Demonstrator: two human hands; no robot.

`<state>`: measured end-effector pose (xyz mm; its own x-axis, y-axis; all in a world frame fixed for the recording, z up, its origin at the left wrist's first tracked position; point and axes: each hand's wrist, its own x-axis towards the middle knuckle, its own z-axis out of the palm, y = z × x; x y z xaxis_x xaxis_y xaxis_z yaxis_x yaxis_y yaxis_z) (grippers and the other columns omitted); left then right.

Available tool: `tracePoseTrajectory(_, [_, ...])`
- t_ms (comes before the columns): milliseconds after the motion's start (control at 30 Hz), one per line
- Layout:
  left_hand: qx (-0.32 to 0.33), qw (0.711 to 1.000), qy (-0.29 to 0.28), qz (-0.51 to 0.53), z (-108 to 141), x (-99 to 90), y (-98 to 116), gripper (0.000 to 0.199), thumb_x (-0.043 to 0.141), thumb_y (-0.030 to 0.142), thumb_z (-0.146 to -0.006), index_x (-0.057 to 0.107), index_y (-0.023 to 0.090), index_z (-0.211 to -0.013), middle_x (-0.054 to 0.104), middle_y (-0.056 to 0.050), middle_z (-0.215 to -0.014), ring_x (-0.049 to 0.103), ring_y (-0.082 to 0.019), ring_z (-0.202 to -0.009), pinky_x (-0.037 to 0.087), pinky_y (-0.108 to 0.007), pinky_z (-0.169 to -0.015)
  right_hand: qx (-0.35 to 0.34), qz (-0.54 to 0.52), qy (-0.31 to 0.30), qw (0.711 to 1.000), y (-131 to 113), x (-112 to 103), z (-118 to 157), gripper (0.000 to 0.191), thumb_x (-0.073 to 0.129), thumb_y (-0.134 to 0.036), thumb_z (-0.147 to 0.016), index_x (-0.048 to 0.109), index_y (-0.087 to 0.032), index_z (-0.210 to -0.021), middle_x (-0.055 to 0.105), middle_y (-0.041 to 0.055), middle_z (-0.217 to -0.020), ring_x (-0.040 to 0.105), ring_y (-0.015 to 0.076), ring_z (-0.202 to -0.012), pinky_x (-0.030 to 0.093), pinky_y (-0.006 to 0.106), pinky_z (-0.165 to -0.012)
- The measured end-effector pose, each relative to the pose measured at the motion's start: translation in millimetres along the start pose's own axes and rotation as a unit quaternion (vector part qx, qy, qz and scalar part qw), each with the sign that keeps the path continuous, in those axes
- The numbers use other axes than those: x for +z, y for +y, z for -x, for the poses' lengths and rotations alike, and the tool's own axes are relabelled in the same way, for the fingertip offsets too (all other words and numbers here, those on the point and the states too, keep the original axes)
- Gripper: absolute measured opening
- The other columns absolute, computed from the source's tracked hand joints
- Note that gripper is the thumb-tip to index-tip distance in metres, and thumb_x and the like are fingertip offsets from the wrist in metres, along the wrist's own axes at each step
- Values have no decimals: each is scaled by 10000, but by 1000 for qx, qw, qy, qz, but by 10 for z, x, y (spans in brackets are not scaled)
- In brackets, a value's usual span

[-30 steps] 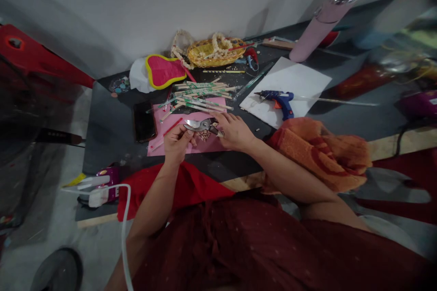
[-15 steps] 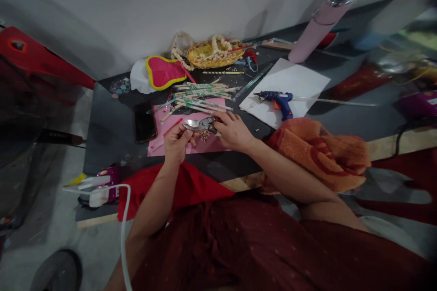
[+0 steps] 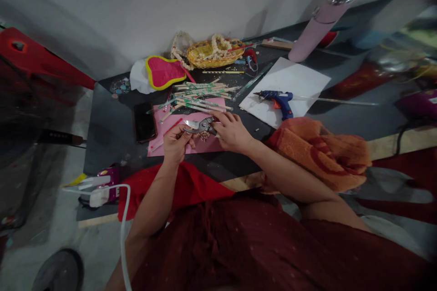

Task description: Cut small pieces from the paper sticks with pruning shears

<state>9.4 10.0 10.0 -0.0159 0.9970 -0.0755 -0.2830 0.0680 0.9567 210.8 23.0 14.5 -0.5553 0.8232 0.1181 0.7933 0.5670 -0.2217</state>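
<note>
Pruning shears (image 3: pixel 205 124) are in my right hand (image 3: pixel 233 132), its fingers wrapped round the handles. Their curved blades point left, toward my left hand (image 3: pixel 175 145). That hand is closed in a pinch at the blade tips; what lies between its fingers is too small to make out. Beneath the shears, a small heap of short cut stick pieces (image 3: pixel 204 136) lies on pink paper (image 3: pixel 219 145). Just beyond my hands is a loose pile of thin wooden sticks in green-printed clear wrappers (image 3: pixel 201 92).
Left of the paper lies a phone (image 3: pixel 144 122). A blue glue gun (image 3: pixel 280 101) rests on a white sheet (image 3: pixel 309 77), with an orange towel (image 3: pixel 317 152) nearer me. Behind stand a wicker basket (image 3: pixel 201 60) and a pink flask (image 3: pixel 312 32). A white cable (image 3: pixel 124 232) hangs by my left arm.
Almost nothing differs. The shears and both hands have shifted only very slightly, and the grip of each hand looks the same.
</note>
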Motion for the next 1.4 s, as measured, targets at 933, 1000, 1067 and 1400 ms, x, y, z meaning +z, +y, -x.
tracePoseTrajectory(933, [-15, 1000, -17, 4, 14, -2, -69, 295, 786, 347, -655, 605, 131, -741, 670, 2, -609, 543, -70, -381, 479, -187, -385, 1, -10, 11, 1000, -15, 0, 6, 370, 448, -211, -847, 557, -169, -1197, 323, 92, -1500, 343, 291, -1269, 353, 445, -935])
tracePoseTrajectory(1000, [-15, 1000, -15, -2, 13, -10, -73, 302, 786, 357, -655, 606, 132, -747, 670, 1, -610, 548, -71, -382, 479, -186, -386, 5, -22, 14, 1000, -12, 19, 9, 362, 466, -224, -838, 556, -173, -1184, 348, 93, -1487, 369, 289, -1249, 359, 437, -921])
tracePoseTrajectory(1067, [-12, 1000, -15, -7, 12, -17, -70, 304, 782, 366, -659, 609, 132, -746, 672, -1, -609, 549, -72, -377, 471, -181, -379, 14, -45, 22, 999, -7, 47, 8, 342, 486, -248, -826, 559, -171, -1151, 398, 95, -1455, 406, 283, -1215, 364, 425, -918])
tracePoseTrajectory(1400, [-5, 1000, -19, -10, 33, -3, -36, 291, 785, 363, -658, 617, 129, -704, 656, 5, -582, 535, -61, -358, 454, -161, -359, 44, -69, 15, 997, -17, 66, -11, 725, 524, -288, -783, 269, -178, -1453, 486, 125, -1357, 466, 292, -1158, 360, 425, -931])
